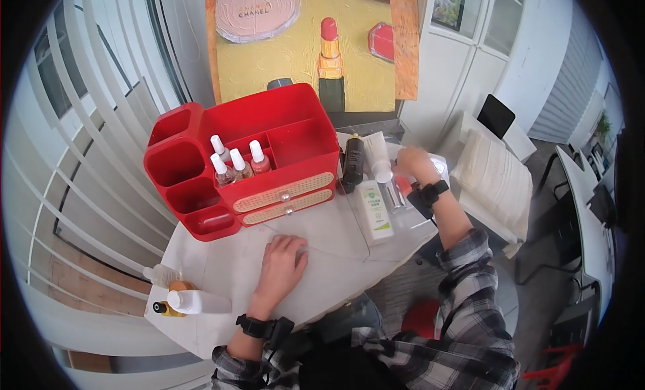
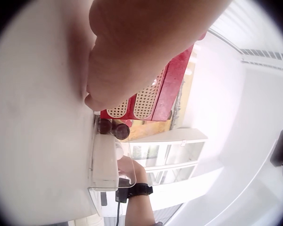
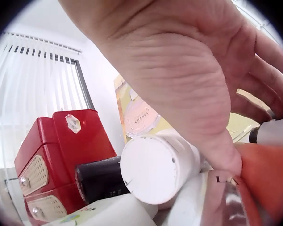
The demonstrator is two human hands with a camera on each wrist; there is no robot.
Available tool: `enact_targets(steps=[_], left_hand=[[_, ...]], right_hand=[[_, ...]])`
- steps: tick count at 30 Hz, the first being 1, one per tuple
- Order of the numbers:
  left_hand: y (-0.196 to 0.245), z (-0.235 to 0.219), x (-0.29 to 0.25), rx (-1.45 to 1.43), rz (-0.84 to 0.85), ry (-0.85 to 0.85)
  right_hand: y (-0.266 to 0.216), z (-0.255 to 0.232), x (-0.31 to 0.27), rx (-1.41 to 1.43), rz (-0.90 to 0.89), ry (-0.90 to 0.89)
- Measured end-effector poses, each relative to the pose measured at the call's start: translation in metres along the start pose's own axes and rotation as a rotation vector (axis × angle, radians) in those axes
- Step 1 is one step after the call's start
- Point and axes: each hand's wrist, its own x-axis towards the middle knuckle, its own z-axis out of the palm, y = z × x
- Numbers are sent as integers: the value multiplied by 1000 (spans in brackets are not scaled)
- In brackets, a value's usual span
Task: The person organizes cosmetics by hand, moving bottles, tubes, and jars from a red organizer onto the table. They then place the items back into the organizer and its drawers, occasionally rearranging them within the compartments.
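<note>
My left hand (image 1: 281, 266) rests on the white table in front of the red organizer (image 1: 282, 138), fingers loosely bent, holding nothing. My right hand (image 1: 416, 165) reaches down among bottles and tubes in a clear tray (image 1: 416, 223) on the right. In the right wrist view its thumb (image 3: 226, 157) lies against an orange item (image 3: 269, 174), and a grey cylinder (image 3: 276, 132) with a black band sits near its curved fingers; I cannot tell whether it grips either. Beside it are a white-capped tube (image 1: 377, 155), a white bottle with green print (image 1: 374, 212) and a dark bottle (image 1: 353, 160).
Several white-capped nail polish bottles (image 1: 239, 163) stand in the organizer. At the table's left edge lie a white bottle (image 1: 201, 301) and a yellow bottle with a black cap (image 1: 164, 309). White cloths (image 1: 494, 182) are stacked beyond the tray; a lipstick painting (image 1: 363, 67) stands behind.
</note>
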Motion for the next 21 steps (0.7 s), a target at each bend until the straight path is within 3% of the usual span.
enact_targets(steps=[6, 8, 12, 14, 21], left_hand=[[-1, 0, -1, -6, 18, -1], [0, 0, -1, -15, 12, -1], [-2, 1, -3, -18, 18, 8], [-1, 1, -3, -14, 20, 11], [-5, 4, -3, -14, 18, 7]], right_hand=[[-3, 4, -4, 48, 78, -3], [-4, 6, -10, 100, 55, 98], [-6, 4, -13, 132, 80, 105], [-8, 2, -10, 124, 139, 0], [-12, -13, -15, 207, 171, -2]])
